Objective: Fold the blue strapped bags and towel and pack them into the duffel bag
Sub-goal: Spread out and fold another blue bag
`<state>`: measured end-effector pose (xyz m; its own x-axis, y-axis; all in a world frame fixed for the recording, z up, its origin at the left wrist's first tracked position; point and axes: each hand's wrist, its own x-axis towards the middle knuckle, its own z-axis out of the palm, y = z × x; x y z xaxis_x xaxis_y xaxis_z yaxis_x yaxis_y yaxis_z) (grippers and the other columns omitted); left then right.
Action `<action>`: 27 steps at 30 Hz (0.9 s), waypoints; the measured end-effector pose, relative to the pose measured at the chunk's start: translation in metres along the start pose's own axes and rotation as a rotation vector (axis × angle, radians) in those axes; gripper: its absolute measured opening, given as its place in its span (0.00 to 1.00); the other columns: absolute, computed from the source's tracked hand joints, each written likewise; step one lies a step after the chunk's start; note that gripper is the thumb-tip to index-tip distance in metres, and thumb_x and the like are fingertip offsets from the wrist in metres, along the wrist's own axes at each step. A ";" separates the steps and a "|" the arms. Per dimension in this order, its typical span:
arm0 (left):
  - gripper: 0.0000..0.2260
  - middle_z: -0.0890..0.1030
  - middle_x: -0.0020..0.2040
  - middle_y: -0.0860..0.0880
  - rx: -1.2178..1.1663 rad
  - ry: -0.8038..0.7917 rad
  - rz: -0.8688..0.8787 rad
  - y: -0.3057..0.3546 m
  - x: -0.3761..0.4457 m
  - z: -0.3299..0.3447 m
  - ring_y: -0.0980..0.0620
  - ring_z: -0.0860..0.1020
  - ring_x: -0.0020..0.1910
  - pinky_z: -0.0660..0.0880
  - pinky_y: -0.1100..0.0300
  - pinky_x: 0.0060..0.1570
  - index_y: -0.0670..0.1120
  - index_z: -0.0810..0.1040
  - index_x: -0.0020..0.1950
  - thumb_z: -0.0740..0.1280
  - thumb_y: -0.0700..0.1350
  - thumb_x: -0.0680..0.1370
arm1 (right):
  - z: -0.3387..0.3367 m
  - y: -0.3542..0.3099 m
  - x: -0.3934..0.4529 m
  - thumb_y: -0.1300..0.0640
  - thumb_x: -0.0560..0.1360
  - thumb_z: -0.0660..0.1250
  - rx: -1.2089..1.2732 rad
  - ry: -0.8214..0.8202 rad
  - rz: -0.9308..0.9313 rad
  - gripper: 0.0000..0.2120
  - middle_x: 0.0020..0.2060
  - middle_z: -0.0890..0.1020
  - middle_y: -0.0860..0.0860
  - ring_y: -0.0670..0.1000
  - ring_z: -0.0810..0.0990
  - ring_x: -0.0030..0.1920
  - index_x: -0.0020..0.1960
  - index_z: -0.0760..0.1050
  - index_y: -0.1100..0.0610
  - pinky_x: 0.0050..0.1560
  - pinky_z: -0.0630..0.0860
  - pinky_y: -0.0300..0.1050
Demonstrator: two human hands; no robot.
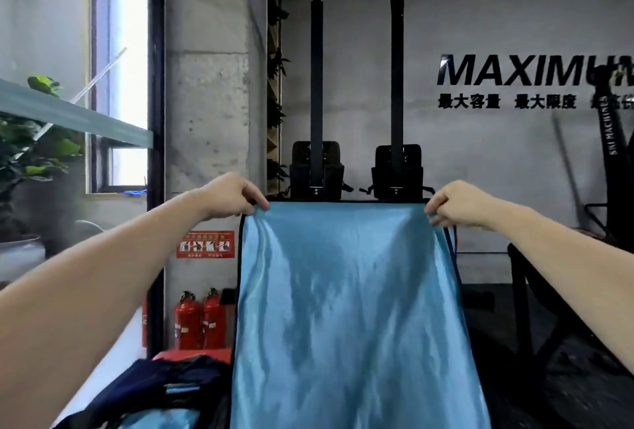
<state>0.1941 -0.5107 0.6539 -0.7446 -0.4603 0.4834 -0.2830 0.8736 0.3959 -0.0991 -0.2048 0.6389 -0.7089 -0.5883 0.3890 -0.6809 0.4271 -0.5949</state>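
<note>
Item: blue towel (350, 308), held up in front of you by its top corners.
Your left hand (228, 197) pinches the top left corner; your right hand (456, 205) pinches the top right; the cloth hangs straight down below your fingers; dark bags (161, 391) lie lower left.

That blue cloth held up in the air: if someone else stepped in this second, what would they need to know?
Left hand pinches the top left corner of the light blue cloth; right hand pinches the top right corner. The cloth hangs spread out, unfolded.
A heap of dark navy fabric with light blue parts lies low on the left.
Done: cloth lifted and spread.
Left: fold it and pack it. No duffel bag can be identified for sure.
</note>
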 end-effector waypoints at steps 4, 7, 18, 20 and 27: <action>0.17 0.84 0.42 0.53 -0.124 0.322 0.005 0.010 0.056 0.007 0.60 0.79 0.37 0.77 0.69 0.41 0.50 0.86 0.46 0.67 0.28 0.75 | 0.016 -0.007 0.038 0.66 0.78 0.60 -0.128 0.249 -0.137 0.18 0.64 0.79 0.60 0.61 0.77 0.65 0.66 0.76 0.64 0.66 0.71 0.49; 0.20 0.85 0.47 0.49 -0.163 0.509 0.040 0.010 0.087 0.001 0.54 0.81 0.45 0.79 0.60 0.54 0.49 0.87 0.47 0.62 0.27 0.75 | 0.017 -0.017 0.058 0.67 0.77 0.60 -0.017 0.383 -0.226 0.17 0.61 0.79 0.64 0.65 0.78 0.60 0.64 0.74 0.67 0.59 0.74 0.55; 0.20 0.85 0.44 0.54 -0.120 0.485 0.038 -0.015 -0.003 0.032 0.61 0.79 0.42 0.72 0.75 0.48 0.55 0.85 0.42 0.65 0.30 0.76 | 0.047 0.031 -0.013 0.66 0.75 0.66 -0.085 0.413 -0.438 0.15 0.61 0.81 0.57 0.57 0.78 0.63 0.61 0.79 0.64 0.63 0.66 0.39; 0.21 0.85 0.41 0.54 -0.173 0.436 -0.003 -0.022 -0.043 0.054 0.56 0.80 0.37 0.72 0.74 0.40 0.55 0.84 0.40 0.64 0.29 0.76 | 0.063 0.053 -0.051 0.65 0.75 0.68 -0.097 0.350 -0.437 0.13 0.61 0.81 0.56 0.57 0.78 0.63 0.59 0.80 0.63 0.66 0.69 0.44; 0.25 0.86 0.39 0.55 -0.311 0.297 -0.098 -0.028 -0.228 0.159 0.53 0.83 0.39 0.77 0.60 0.43 0.59 0.84 0.34 0.64 0.27 0.71 | 0.122 0.139 -0.228 0.71 0.72 0.72 -0.031 0.196 -0.380 0.10 0.49 0.85 0.51 0.43 0.81 0.49 0.46 0.84 0.58 0.55 0.68 0.24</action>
<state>0.2755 -0.4053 0.4082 -0.5042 -0.6035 0.6177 -0.1140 0.7555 0.6451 -0.0101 -0.0952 0.3814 -0.4265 -0.5673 0.7045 -0.9033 0.2279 -0.3634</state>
